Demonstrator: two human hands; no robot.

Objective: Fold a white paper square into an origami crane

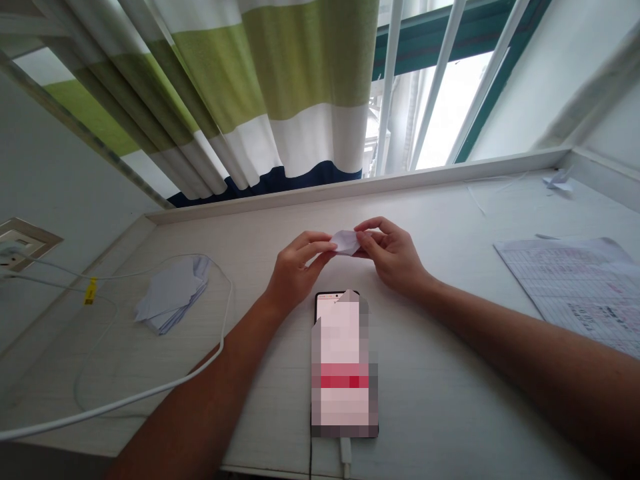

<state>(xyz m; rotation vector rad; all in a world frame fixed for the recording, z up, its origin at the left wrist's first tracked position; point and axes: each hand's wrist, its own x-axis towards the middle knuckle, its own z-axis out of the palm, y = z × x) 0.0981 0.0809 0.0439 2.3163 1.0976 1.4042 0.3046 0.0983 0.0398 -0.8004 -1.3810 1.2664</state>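
Note:
A small folded piece of white paper (345,243) is held up between my two hands above the desk. My left hand (301,265) pinches its left end between thumb and fingers. On the other side, my right hand (391,252) grips the right end with thumb and index finger, its other fingers curled behind. Just below the hands a phone (345,347) lies face up, its lit screen mostly blurred out. To the left lies a loose stack of white paper sheets (173,293).
A white cable (231,300) loops over the left side and across my left forearm. Another cable plug (345,450) enters the phone's lower end. Lined written sheets (565,280) lie at right, a crumpled paper scrap (559,181) at the far right corner. A raised ledge (300,197) borders the desk's back.

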